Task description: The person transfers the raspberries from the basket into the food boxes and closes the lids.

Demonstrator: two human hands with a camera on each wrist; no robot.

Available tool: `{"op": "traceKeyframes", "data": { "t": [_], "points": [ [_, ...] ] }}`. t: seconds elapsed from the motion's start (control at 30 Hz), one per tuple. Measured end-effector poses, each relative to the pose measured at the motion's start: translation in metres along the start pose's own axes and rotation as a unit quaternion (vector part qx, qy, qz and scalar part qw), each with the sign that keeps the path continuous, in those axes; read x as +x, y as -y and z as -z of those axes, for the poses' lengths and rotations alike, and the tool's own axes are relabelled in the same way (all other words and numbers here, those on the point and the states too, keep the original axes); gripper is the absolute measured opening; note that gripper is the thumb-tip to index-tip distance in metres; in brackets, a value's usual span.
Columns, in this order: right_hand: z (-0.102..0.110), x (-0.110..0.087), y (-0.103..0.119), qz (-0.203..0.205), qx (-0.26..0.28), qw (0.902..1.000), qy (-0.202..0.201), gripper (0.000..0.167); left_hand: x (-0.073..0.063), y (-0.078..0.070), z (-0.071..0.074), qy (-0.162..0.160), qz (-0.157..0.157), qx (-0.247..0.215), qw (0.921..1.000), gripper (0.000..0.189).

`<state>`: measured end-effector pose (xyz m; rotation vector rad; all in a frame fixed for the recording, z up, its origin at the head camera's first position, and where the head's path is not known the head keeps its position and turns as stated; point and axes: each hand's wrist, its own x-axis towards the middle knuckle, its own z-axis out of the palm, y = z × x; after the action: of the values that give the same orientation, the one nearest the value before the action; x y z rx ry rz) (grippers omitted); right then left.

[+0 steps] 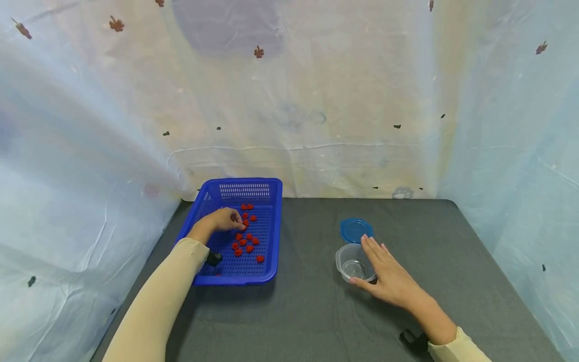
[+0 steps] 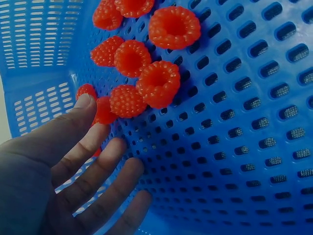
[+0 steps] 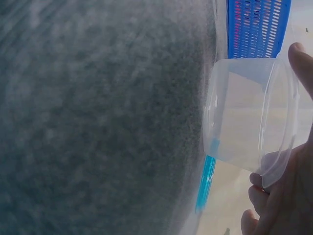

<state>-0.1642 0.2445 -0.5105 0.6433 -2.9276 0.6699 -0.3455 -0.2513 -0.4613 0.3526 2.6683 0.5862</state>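
Inside the blue plastic basket (image 1: 274,241), my left hand (image 1: 224,219) reaches down among red raspberries. Its thumb and index finger pinch one raspberry (image 2: 104,111), while the other fingers stay loosely extended. More raspberries (image 2: 128,101) lie close by on the perforated floor, several with hollow ends showing. On the right, a clear plastic container (image 1: 347,259) stands upright without its lid. My right hand (image 1: 392,278) rests against its rim with straight fingers, thumb (image 3: 301,58) spread to the near side. The blue lid (image 1: 356,230) lies just behind the container.
A dark grey cloth covers the table (image 1: 298,317). Pale printed plastic sheeting (image 1: 294,100) hangs behind and at both sides. A dark wrist strap piece (image 1: 214,259) is by the left sleeve, and another (image 1: 412,342) by the right cuff.
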Motion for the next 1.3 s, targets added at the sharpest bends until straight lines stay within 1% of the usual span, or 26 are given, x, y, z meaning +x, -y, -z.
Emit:
{"op": "traceKeyframes", "data": {
  "t": [0.23,0.47,0.63,0.8,0.9,1.17,1.3],
  "points": [
    [0.0008,-0.0008,0.0011,-0.003,0.005,1.0,-0.002,0.111,-0.0009,-0.0036,0.0011,0.009,-0.005,0.003,0.9999,0.021],
    [0.0009,-0.0005,0.002,-0.003,0.006,1.0,-0.006,0.112,-0.0012,-0.0056,0.001,0.01,0.002,-0.002,0.9999,0.018],
    [0.0008,-0.0003,0.0027,-0.011,0.013,0.9999,0.003,0.112,-0.0006,-0.0049,-0.0009,0.008,0.011,-0.009,0.9999,0.015],
    [0.0002,0.0007,0.0042,-0.017,0.016,0.9997,0.009,0.114,-0.0029,-0.004,-0.0017,0.007,0.019,-0.009,0.9998,0.014],
    [0.0,0.0009,0.0048,-0.018,0.017,0.9997,0.01,0.115,-0.0039,-0.003,-0.0013,0.009,0.013,-0.007,0.9999,0.014],
    [-0.0008,0.0002,0.0031,-0.014,0.013,0.9998,0.006,0.115,-0.0074,0.0005,0.0046,0.013,0.004,-0.025,0.9996,0.011],
    [-0.0002,-0.0003,0.0021,-0.017,0.014,0.9997,0.007,0.116,-0.0087,-0.0022,0.0074,0.013,-0.005,-0.03,0.9994,0.01]
  ]
}}
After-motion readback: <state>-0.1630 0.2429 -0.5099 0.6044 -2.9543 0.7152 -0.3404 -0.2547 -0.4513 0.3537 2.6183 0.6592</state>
